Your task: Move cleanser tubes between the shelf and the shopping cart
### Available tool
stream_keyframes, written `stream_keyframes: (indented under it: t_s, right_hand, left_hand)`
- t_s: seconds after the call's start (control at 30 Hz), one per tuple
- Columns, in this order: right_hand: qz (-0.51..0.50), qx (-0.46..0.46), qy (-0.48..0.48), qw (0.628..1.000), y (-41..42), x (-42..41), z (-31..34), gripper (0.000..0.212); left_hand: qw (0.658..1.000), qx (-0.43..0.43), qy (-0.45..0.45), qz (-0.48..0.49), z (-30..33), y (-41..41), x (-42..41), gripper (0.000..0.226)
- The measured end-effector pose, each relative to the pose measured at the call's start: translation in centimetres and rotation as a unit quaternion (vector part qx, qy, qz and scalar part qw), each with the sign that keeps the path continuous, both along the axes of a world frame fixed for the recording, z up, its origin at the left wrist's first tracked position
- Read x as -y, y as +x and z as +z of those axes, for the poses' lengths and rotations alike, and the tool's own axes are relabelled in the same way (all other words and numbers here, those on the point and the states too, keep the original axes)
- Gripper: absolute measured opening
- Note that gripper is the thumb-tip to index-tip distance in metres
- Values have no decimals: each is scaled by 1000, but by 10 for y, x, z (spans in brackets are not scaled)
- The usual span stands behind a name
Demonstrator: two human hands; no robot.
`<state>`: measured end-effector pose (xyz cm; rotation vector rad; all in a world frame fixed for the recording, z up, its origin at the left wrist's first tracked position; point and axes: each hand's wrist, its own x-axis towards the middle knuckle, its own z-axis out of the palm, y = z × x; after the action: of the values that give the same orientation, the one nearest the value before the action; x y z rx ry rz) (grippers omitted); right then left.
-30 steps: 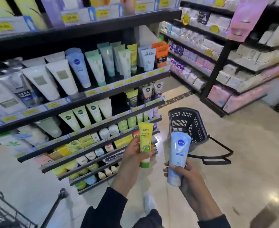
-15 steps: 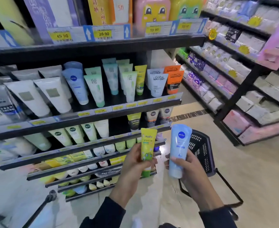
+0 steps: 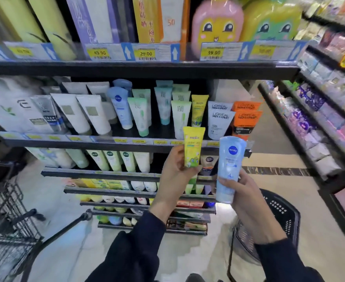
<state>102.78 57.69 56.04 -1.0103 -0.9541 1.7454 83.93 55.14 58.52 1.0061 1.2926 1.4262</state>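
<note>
My left hand (image 3: 172, 176) grips a yellow cleanser tube (image 3: 193, 148) with a green cartoon frog, held upright in front of the shelf edge (image 3: 106, 141). My right hand (image 3: 245, 197) grips a light blue Nivea tube (image 3: 229, 165), upright, just right of the yellow one. Both tubes are raised to the level of the shelf row where matching tubes stand: a yellow one (image 3: 199, 111) and a blue Nivea one (image 3: 120, 109). The black plastic basket (image 3: 283, 212) sits on the floor below my right arm.
A metal cart (image 3: 6, 224) with a black handle (image 3: 69, 224) stands at the lower left. More shelves of packaged goods (image 3: 320, 119) line the right side of the aisle. Tall boxes and price tags (image 3: 145, 52) fill the shelf above.
Both hands have lifted their tubes up from above the basket toward the cleanser shelf, and my view has tilted upward. The grips are unchanged.
</note>
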Motion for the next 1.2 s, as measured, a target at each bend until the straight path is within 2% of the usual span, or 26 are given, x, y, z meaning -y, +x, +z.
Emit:
stream_keyframes:
  t_s: [0.2,0.33,0.43,0.53,0.8,1.2]
  right_hand:
    - [38,-9,15,999,15,-26,6,53]
    - [39,-8,11,999,23,-35,3,64]
    - [46,-4,11,999,29,-37,1,62]
    - [54,3,15,998,34,-37,0,56]
    - [44,5,10,999,42,-41,-3,59]
    - [49,7,-1,999,45,-47,-9,59]
  left_hand:
    - [989,-84,46,108,12,13,-54,44]
    - [973,-141,67,172,14,18,-86,48]
    - [963,-162,73,200,13,22,-105,48]
    - [956,-197,74,206,8,24,-120,46]
    - [928,-297,48,217,-6,27,-137,36]
    - [887,-406,-14,221,-23,34,-138,43]
